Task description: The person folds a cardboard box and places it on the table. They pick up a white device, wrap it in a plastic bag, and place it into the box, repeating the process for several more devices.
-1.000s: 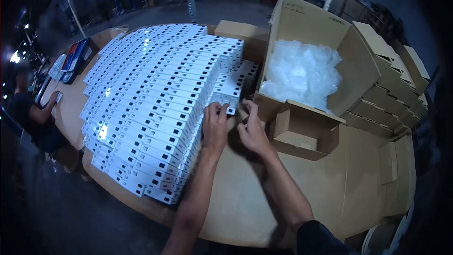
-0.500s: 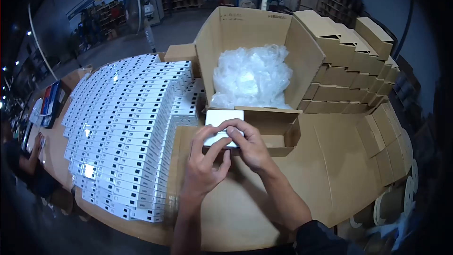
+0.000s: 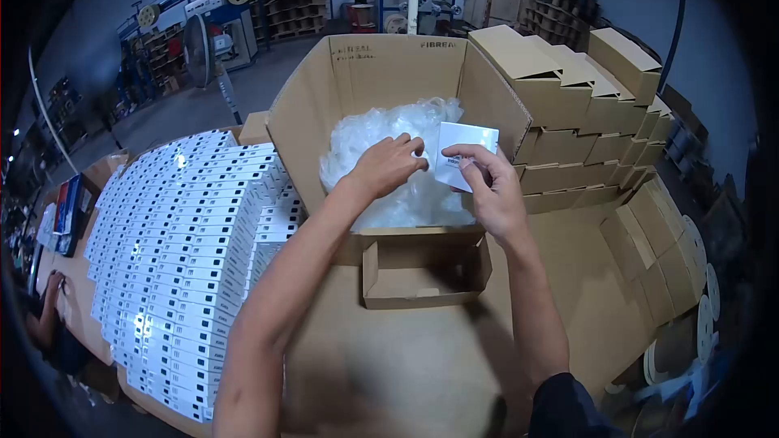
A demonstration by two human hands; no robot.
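White box (image 3: 466, 154) has gone forward, away from the small carton (image 3: 422, 284), compared with half a second ago, when it was gripped from both sides right by that carton's left end. Now it's just the right hand (image 3: 491, 182) that has it, thumb and fingers closed on the lower right part, and the left hand (image 3: 392, 166) has come off to the side. So yeah, right is the nearer one, actually touching, and the box lies straight off its fingertips, forward and a bit left. The left sits just beside the box, fingers curled, small gap between them. Can't tell if those fingers are pinching any clear film or nothing at all. Long axis is a tough call, the face we see looks close to square and stands a little tilted. Behind both hands is the heap of clear plastic (image 3: 365, 142) inside the big carton (image 3: 300, 113), box overlapping its right side from this angle. Small carton sits open on the counter (image 3: 568, 300), nearer the person than the white box is
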